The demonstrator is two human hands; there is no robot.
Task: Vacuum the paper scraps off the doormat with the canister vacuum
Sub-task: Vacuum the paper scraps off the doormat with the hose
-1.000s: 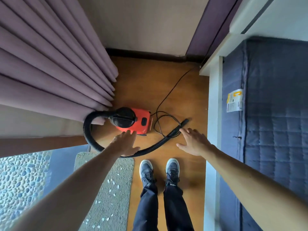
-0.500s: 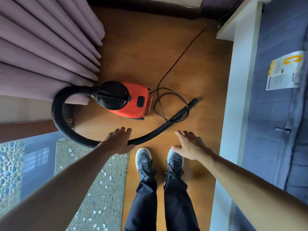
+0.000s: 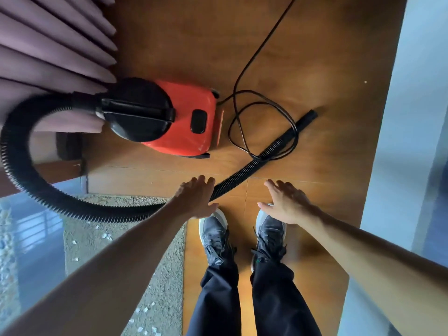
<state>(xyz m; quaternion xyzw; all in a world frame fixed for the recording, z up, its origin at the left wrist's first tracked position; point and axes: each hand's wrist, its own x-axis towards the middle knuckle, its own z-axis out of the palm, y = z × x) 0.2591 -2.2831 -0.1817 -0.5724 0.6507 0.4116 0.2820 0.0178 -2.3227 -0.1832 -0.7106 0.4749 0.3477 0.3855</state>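
Fingers (image 3: 203,181) on the left hand (image 3: 195,198) are straight and a bit spread, gripping nothing. Same deal with the right hand (image 3: 286,206): palm down, fingers fanned apart. Both hands sit mid-frame, just above the person's dark shoes (image 3: 214,236). The left hand overlaps the black ribbed hose (image 3: 242,173) in the shot, but I can't tell if it actually touches it. The red canister vacuum (image 3: 186,122) sits on the wooden floor (image 3: 194,32) at upper centre, its black lid end toward the purple curtain (image 3: 48,44) at upper left. The hose leaves that end, loops round the left edge of the frame, crosses the top edge of the doormat (image 3: 167,282) and runs up-right to its nozzle tip (image 3: 309,116), which lies on the floor right of the canister. The power cord (image 3: 264,44) coils between canister and nozzle, crossing the hose. The doormat is at lower left, with small white paper scraps (image 3: 105,236) scattered over it.
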